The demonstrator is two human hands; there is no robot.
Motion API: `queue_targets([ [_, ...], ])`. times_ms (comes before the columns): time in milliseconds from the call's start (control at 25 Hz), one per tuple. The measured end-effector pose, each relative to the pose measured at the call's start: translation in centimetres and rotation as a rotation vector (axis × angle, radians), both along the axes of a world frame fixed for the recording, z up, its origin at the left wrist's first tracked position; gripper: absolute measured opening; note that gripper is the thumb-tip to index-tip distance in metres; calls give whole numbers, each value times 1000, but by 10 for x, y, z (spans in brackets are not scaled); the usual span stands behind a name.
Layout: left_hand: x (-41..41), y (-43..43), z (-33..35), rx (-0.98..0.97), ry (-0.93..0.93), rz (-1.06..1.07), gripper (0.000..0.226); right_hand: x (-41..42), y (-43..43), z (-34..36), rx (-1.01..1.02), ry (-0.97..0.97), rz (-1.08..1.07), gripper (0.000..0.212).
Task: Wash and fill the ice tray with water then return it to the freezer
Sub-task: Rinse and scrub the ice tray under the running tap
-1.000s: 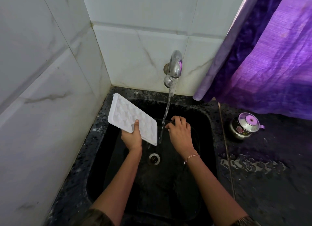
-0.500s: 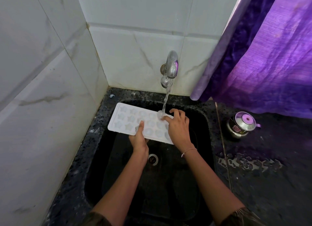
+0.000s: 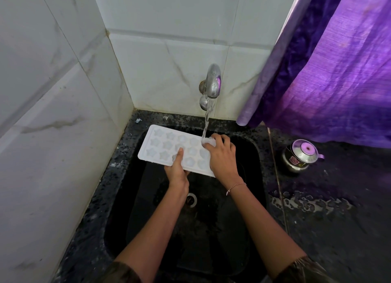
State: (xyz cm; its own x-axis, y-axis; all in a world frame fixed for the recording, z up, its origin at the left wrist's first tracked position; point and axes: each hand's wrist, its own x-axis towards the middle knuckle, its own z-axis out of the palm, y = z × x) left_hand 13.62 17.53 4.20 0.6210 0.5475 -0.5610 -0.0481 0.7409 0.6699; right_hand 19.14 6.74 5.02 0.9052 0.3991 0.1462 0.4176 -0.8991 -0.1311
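Observation:
A white ice tray (image 3: pixel 163 145) with star-shaped cells is held nearly level over the black sink (image 3: pixel 251 155), cells facing up. My left hand (image 3: pixel 177 170) grips its near edge, thumb on top and fingers underneath. My right hand (image 3: pixel 222 155) lies on the tray's right part with curled fingers touching the cells where the water lands. A steel tap (image 3: pixel 212 82) on the back wall runs a stream of water (image 3: pixel 206 124) onto the tray's far right corner.
White marble tiles close in the left and back. A purple curtain (image 3: pixel 338 60) hangs at the right over the wet dark counter (image 3: pixel 328 208), where a small steel pot with a lid (image 3: pixel 300 155) stands. The drain (image 3: pixel 191 199) sits below the hands.
The tray went from tilted at the left of the stream to level under the running water. My right hand moved from the bare stream onto the tray's right part.

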Motion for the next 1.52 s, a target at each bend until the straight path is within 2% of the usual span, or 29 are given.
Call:
queue_targets([
  [80, 2, 1, 2, 6, -4, 6, 42, 1, -1, 2, 44, 4, 9, 48],
  [200, 8, 3, 6, -16, -17, 39, 43, -1, -1, 3, 134, -90, 16, 26],
  [240, 10, 4, 7, -25, -18, 52, 44, -2, 0, 2, 140, -118, 31, 26],
  [400, 16, 3, 10, -52, -15, 69, 43, -3, 3, 1, 95, -112, 32, 55],
  [520, 19, 2, 13, -55, -42, 56, 42, -3, 4, 0, 98, -71, 49, 63],
  [760, 22, 2, 13, -44, -46, 34, 43, -1, -4, -3, 106, -57, 30, 58],
  [960, 30, 0, 19, -52, -61, 47, 42, -2, -4, -2, 204, -4, 21, 55],
  [1080, 38, 0, 24, -62, -74, 65, 41, -5, -8, -1, 243, -66, 45, 51],
  [1280, 47, 1, 31, -63, -99, 71, 37, -7, -5, -5, 158, -185, 0, 41],
  [1400, 49, 3, 31, -62, -109, 63, 32, -1, -7, -5, 175, -180, 39, 29],
  [1520, 49, 3, 31, -55, -112, 50, 31, 3, -11, -2, 179, -173, 53, 25],
])
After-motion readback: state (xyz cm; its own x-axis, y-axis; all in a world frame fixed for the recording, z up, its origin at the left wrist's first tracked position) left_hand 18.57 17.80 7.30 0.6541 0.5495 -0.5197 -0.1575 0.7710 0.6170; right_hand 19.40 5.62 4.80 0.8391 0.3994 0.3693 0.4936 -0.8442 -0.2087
